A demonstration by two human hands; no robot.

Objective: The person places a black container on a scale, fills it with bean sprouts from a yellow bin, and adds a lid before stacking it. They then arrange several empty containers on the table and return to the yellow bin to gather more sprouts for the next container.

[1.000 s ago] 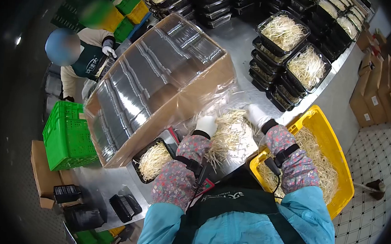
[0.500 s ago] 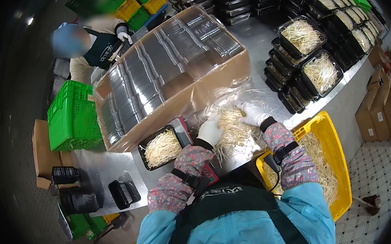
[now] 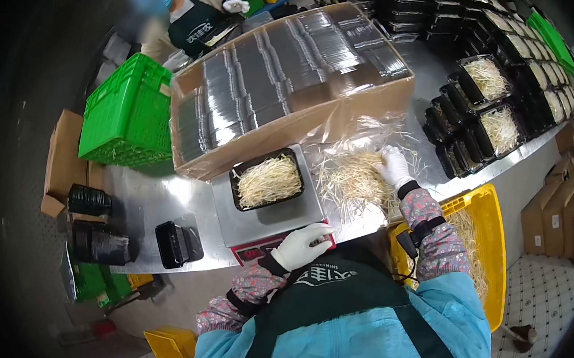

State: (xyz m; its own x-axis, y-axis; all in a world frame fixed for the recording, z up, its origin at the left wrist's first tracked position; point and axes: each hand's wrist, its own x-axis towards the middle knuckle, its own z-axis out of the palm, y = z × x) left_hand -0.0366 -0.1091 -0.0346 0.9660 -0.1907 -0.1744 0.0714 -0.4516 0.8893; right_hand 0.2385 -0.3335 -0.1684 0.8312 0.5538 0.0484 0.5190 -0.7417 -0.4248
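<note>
My left hand (image 3: 302, 246), in a white glove, is open at the front edge of a weighing scale (image 3: 222, 204), its fingers loosely bent and nothing visible in them. On the scale's metal plate sits a black plastic tray (image 3: 235, 192) filled with bean sprouts (image 3: 270, 181). To the right, my gloved right hand (image 3: 396, 168) touches the right side of a loose sprout pile (image 3: 353, 180) on the steel table. Its fingers look extended along the pile; their tips are partly hidden among the strands.
A carton (image 3: 365, 108) of stacked black trays stands behind the scale. Filled trays (image 3: 500, 131) are stacked at right. A yellow crate (image 3: 497, 260) of sprouts is beside me. Green crates (image 3: 128, 111) stand left, near a co-worker (image 3: 198, 26). An empty black tray (image 3: 172, 244) lies on the table.
My left hand has left the sprout pile and moved left and toward me, to the scale's front. My right hand stays at the pile. The view has shifted, showing more of the scale.
</note>
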